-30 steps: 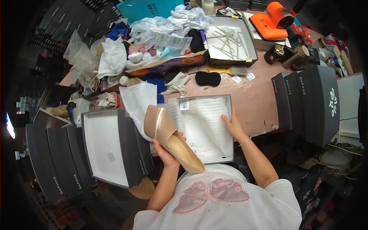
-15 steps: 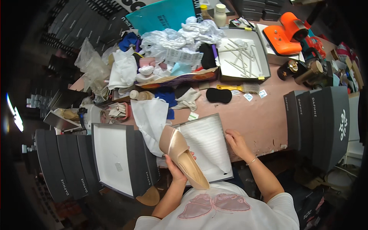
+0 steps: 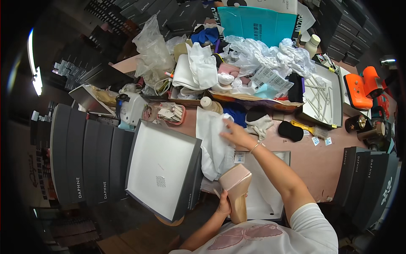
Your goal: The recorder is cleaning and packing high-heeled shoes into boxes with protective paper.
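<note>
Beige satin, smooth and glossy: one shoe [image 3: 235, 178], elongated, its broad, sheeny end facing away from the person, its narrower end near the shirt. Position: at the tabletop's front edge, over the left part of an open box [image 3: 259, 202], white inside with a thin grey rim; contact between the two cannot be told.

Left hand [image 3: 224, 204]: closed around the shoe's left side, holding it. Right hand [image 3: 237, 133]: beyond the shoe, fingers loosely spread above a white sheet [image 3: 215, 142], soft and creased; whether they touch it cannot be told.

Left along the front edge of the tabletop [image 3: 311, 169]: shallow card tray [image 3: 160, 165], rectangular, tilted, white within, dark grey outside. Past the right hand: black pad [image 3: 290, 131], rounded, matte; brush [image 3: 311, 128], yellow handle, pale bristles. Toward the far edge: crumpled translucent plastic [image 3: 264, 55]. Right edge: upright dark grey boxes [image 3: 372, 186].
</note>
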Demonstrator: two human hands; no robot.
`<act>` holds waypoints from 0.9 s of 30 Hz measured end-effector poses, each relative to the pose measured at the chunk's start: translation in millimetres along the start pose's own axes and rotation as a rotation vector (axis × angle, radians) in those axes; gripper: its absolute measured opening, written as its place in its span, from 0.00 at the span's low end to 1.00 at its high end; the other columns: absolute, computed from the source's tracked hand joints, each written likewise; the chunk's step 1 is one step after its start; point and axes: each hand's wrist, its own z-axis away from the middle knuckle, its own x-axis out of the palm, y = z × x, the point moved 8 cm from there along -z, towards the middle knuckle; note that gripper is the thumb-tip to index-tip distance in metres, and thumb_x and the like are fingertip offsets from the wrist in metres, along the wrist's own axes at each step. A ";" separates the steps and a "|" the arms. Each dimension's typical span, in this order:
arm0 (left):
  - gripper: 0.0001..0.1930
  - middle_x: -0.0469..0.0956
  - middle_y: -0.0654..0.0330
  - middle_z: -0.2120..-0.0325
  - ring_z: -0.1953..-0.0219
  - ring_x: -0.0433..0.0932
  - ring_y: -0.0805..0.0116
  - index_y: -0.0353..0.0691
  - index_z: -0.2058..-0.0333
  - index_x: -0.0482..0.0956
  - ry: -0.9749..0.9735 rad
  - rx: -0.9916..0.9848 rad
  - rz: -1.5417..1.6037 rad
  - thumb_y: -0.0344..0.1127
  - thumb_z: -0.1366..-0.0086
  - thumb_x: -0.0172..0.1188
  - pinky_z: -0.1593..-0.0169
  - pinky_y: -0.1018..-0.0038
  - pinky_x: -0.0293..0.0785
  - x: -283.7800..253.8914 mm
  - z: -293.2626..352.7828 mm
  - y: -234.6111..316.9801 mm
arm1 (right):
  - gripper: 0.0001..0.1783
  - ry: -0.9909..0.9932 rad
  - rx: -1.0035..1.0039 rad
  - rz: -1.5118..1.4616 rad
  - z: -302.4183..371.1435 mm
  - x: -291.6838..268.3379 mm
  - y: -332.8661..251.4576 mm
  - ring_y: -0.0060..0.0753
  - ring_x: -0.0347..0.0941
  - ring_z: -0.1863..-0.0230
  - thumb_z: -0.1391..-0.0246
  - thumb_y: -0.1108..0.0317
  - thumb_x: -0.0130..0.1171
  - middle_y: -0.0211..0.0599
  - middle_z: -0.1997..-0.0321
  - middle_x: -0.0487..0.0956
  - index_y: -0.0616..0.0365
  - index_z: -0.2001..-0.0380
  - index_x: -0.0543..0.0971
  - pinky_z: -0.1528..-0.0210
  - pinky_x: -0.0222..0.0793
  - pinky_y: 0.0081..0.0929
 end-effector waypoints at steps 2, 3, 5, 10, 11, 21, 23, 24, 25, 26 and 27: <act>0.50 0.75 0.45 0.59 0.56 0.75 0.57 0.31 0.44 0.64 0.014 -0.002 0.034 0.76 0.46 0.44 0.51 0.64 0.71 2.6 2.9 5.9 | 0.26 -0.486 -0.173 -0.046 12.8 67.8 -19.4 0.47 0.76 0.53 0.46 0.58 0.58 0.54 0.54 0.78 0.59 0.47 0.73 0.51 0.70 0.37; 0.50 0.74 0.44 0.59 0.56 0.75 0.57 0.30 0.44 0.64 0.004 -0.015 0.071 0.76 0.46 0.43 0.51 0.64 0.70 2.6 3.4 6.3 | 0.22 -0.589 -0.225 0.093 25.4 86.2 -30.4 0.47 0.76 0.54 0.46 0.60 0.57 0.52 0.56 0.79 0.58 0.50 0.75 0.52 0.70 0.37; 0.51 0.74 0.44 0.60 0.56 0.74 0.57 0.29 0.44 0.63 -0.037 -0.023 0.098 0.77 0.46 0.42 0.51 0.64 0.70 2.8 1.4 5.6 | 0.17 -0.668 -0.285 0.186 36.4 97.3 -33.8 0.48 0.77 0.57 0.46 0.62 0.55 0.49 0.59 0.80 0.57 0.55 0.79 0.54 0.70 0.38; 0.52 0.74 0.45 0.59 0.56 0.74 0.57 0.29 0.44 0.63 0.005 -0.034 0.066 0.78 0.47 0.42 0.51 0.65 0.70 4.9 1.9 10.2 | 0.09 -0.167 -0.152 0.176 1.4 19.1 -16.8 0.50 0.77 0.66 0.53 0.70 0.52 0.48 0.72 0.80 0.61 0.72 0.79 0.62 0.71 0.41; 0.52 0.74 0.45 0.59 0.56 0.74 0.57 0.29 0.44 0.63 0.010 -0.032 0.069 0.78 0.47 0.42 0.51 0.65 0.70 5.1 2.5 9.7 | 0.10 -0.047 -0.070 0.317 -8.5 -3.1 1.3 0.51 0.77 0.64 0.53 0.72 0.51 0.51 0.66 0.80 0.62 0.69 0.79 0.62 0.72 0.40; 0.52 0.74 0.45 0.59 0.56 0.75 0.57 0.30 0.44 0.63 0.002 -0.016 0.022 0.79 0.47 0.42 0.52 0.63 0.71 3.7 1.5 8.6 | 0.17 -0.047 -0.074 0.547 2.0 -7.4 -7.3 0.51 0.75 0.60 0.57 0.68 0.59 0.47 0.56 0.74 0.59 0.60 0.76 0.63 0.72 0.44; 0.52 0.74 0.46 0.59 0.57 0.75 0.57 0.31 0.44 0.63 -0.006 -0.024 0.012 0.79 0.47 0.42 0.52 0.63 0.71 4.5 1.0 10.6 | 0.15 0.123 -0.406 0.509 35.5 -7.4 -39.6 0.53 0.75 0.60 0.56 0.67 0.59 0.49 0.59 0.76 0.59 0.63 0.76 0.62 0.71 0.45; 0.52 0.74 0.46 0.59 0.57 0.75 0.57 0.31 0.43 0.63 -0.011 -0.025 0.008 0.79 0.47 0.42 0.52 0.63 0.71 5.8 -0.2 11.1 | 0.14 0.207 -0.574 0.488 51.2 -8.9 -52.2 0.54 0.75 0.60 0.56 0.67 0.59 0.49 0.60 0.76 0.60 0.64 0.76 0.61 0.71 0.45; 0.52 0.74 0.46 0.60 0.57 0.75 0.57 0.31 0.44 0.63 0.003 -0.027 0.005 0.79 0.47 0.42 0.52 0.63 0.71 7.8 -0.5 12.1 | 0.14 0.016 -0.463 0.420 49.1 2.4 -40.8 0.56 0.74 0.61 0.56 0.67 0.59 0.50 0.61 0.76 0.60 0.65 0.76 0.60 0.71 0.45; 0.52 0.74 0.46 0.60 0.58 0.75 0.57 0.31 0.44 0.63 0.015 -0.027 -0.007 0.79 0.48 0.42 0.53 0.63 0.71 10.8 0.9 14.4 | 0.14 -0.165 -0.352 0.347 50.1 14.7 -29.9 0.57 0.74 0.62 0.56 0.66 0.58 0.50 0.63 0.77 0.61 0.65 0.76 0.59 0.70 0.45; 0.52 0.74 0.46 0.60 0.58 0.75 0.57 0.31 0.44 0.63 0.027 -0.027 -0.017 0.79 0.48 0.42 0.53 0.63 0.71 12.5 1.2 15.5 | 0.14 -0.345 -0.239 0.270 52.6 27.3 -19.4 0.59 0.74 0.63 0.56 0.66 0.58 0.51 0.64 0.77 0.61 0.66 0.76 0.57 0.70 0.46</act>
